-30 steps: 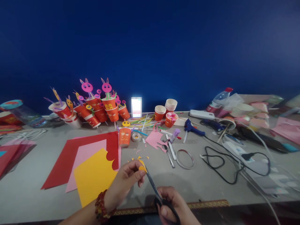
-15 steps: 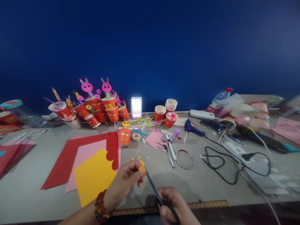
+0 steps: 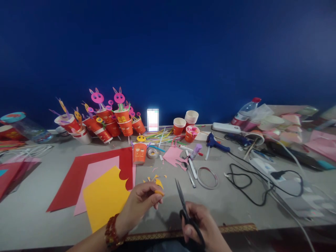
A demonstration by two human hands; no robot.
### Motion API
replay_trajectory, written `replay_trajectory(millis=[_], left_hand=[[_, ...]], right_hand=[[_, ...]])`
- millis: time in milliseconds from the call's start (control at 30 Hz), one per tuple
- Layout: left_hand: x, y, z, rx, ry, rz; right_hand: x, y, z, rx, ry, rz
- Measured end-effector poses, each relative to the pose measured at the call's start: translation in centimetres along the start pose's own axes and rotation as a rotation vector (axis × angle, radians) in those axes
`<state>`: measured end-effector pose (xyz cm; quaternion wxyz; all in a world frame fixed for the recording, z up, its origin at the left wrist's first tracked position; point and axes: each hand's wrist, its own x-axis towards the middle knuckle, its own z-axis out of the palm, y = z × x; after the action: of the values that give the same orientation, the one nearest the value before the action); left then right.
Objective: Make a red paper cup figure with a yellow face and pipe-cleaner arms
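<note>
My left hand (image 3: 143, 200) pinches a small orange-yellow paper piece (image 3: 159, 193) between thumb and fingers. In my right hand (image 3: 201, 224) is a pair of black-handled scissors (image 3: 181, 196). Their blades point up and away, nearly closed, a short way to the right of the paper piece. Just beyond my left fingertips lie several yellow paper scraps (image 3: 158, 182). Left of my left hand rests a yellow paper sheet (image 3: 105, 197) with rounded bites cut from its right edge, on top of a pink sheet (image 3: 86, 189) and a red sheet (image 3: 69, 182).
An orange cup (image 3: 140, 154) with a yellow face stands beside a tape roll (image 3: 152, 153). Decorated cups (image 3: 123, 122) crowd the back left. On the right are a blue glue gun (image 3: 216, 142), black cable (image 3: 236, 183), pens (image 3: 192, 169), and a bottle (image 3: 245, 112).
The scissors have moved right, away from the paper piece. A yellow scrap now lies on the table by my left fingertips. My left hand has stayed nearly in place.
</note>
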<state>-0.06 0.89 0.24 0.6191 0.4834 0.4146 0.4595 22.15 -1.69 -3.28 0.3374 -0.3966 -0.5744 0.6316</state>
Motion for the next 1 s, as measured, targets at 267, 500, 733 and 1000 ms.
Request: replay_trajectory(millis=[267, 500, 733, 1000], left_hand=[[-0.2, 0.0, 0.0, 0.026, 0.043, 0.013], [-0.4, 0.1, 0.2, 0.012, 0.033, -0.018], [-0.4, 0.6, 0.1, 0.103, 0.018, -0.053], [0.5, -0.9, -2.7, 0.603, -0.027, -0.035]], right_hand=[[0.1, -0.4, -0.2, -0.108, 0.042, 0.0], [0.2, -0.5, 0.3, -0.262, 0.091, 0.051], [0.7, -0.7, -1.0, -0.611, 0.297, 0.1], [0.7, -0.2, -2.9, -1.27, 0.309, 0.053]])
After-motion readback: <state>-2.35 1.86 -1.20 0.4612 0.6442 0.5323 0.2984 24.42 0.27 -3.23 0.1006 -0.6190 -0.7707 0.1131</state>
